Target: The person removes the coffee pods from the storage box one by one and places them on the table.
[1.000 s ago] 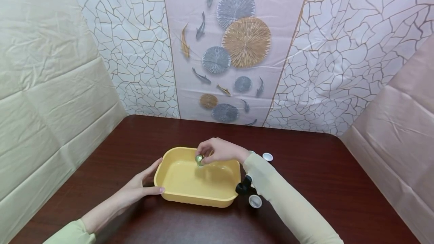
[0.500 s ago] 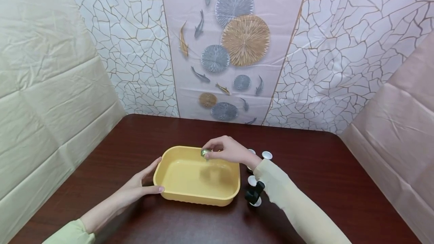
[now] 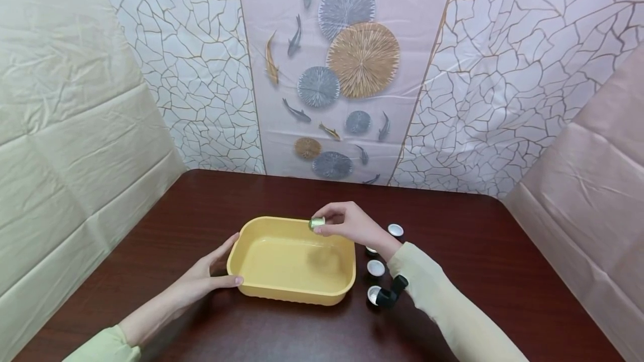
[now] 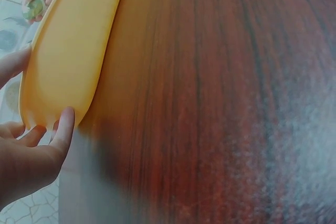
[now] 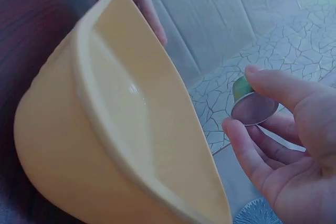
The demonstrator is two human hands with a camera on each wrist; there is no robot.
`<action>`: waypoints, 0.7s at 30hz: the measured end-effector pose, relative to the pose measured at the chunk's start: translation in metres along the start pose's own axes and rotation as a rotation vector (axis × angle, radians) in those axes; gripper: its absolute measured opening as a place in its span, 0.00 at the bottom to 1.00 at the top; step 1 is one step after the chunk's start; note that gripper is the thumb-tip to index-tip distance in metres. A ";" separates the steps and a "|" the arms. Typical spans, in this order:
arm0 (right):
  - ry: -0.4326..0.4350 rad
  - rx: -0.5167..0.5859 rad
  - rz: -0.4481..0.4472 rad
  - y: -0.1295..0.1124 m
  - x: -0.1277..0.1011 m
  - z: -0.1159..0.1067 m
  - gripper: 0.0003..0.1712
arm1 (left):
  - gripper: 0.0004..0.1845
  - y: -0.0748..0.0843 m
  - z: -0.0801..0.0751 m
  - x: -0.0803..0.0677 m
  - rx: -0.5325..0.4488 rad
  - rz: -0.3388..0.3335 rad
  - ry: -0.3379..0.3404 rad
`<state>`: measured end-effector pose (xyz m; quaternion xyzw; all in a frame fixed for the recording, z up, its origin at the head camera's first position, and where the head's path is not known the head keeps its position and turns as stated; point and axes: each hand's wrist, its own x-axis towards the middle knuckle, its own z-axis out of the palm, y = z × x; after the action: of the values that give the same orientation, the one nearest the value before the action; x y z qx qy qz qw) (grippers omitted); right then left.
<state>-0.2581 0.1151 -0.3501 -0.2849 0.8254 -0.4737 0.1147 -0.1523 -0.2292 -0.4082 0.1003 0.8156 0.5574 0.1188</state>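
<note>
A yellow plastic tub (image 3: 261,289) sits on the dark wooden table (image 3: 478,272). My left hand (image 3: 208,275) rests against the tub's left end, thumb on the front corner and fingers straight along the side (image 4: 42,145). My right hand (image 3: 347,222) hovers over the tub's far right corner and pinches a small green cup (image 3: 317,223) with a silvery end (image 5: 252,104) between thumb and fingers. The tub (image 5: 121,129) holds nothing.
Several small cups with white tops (image 3: 375,267) stand on the table just right of the tub, one further back (image 3: 396,230). A black wrist mount (image 3: 392,298) hangs under my right sleeve. Patterned sheets wall in the table on three sides.
My right hand has carried the small green cup rightward, from over the tub's middle to its far right corner. The left hand has stayed against the tub.
</note>
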 end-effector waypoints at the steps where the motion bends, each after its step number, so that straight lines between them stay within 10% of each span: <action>1: 0.011 -0.007 0.002 0.000 -0.001 0.000 0.14 | 0.51 0.000 0.000 0.000 0.001 0.000 0.000; 10: 0.014 0.136 -0.005 -0.002 -0.016 0.002 0.15 | 0.51 0.000 0.000 0.001 0.003 -0.003 0.006; 21: 0.086 -0.026 -0.059 0.002 -0.046 0.002 0.21 | 0.51 0.000 0.000 0.001 0.003 -0.017 0.001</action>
<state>-0.2203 0.1412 -0.3571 -0.2897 0.8269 -0.4781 0.0615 -0.1529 -0.2289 -0.4087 0.0932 0.8173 0.5552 0.1229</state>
